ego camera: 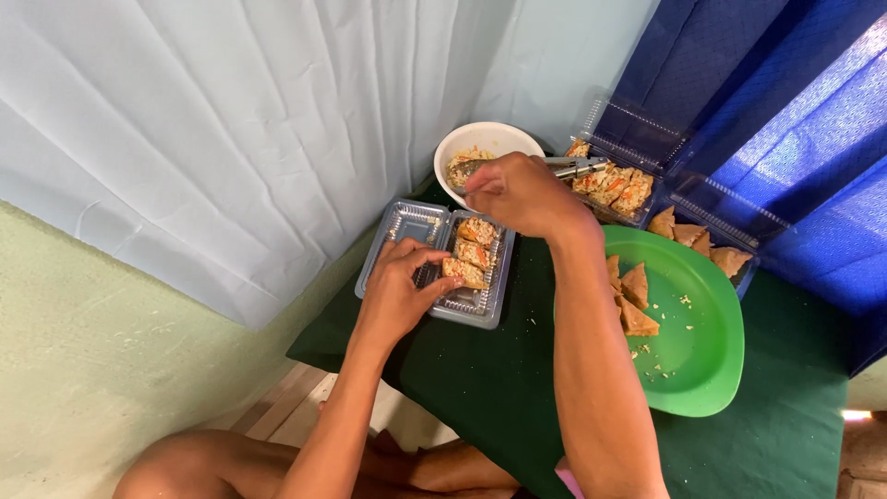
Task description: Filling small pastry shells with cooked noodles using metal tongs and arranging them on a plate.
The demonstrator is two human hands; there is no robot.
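My left hand [404, 277] holds a stuffed tofu piece [463, 272] down in an open clear plastic box [407, 229] that carries three such pieces. My right hand [519, 192] grips a metal spoon [573, 167] whose bowl lies over the white bowl [490, 138] of chopped filling. Both hands are above a low table with a dark green cloth [490, 379].
A green plate [693, 346] with triangular fried tofu pieces [633, 300] and crumbs lies at the right. Behind it stand more clear boxes [637, 139], one with filled pieces [617, 188] and one with plain triangles [698, 236]. A white curtain [231, 139] and a blue cloth [795, 120] hang behind.
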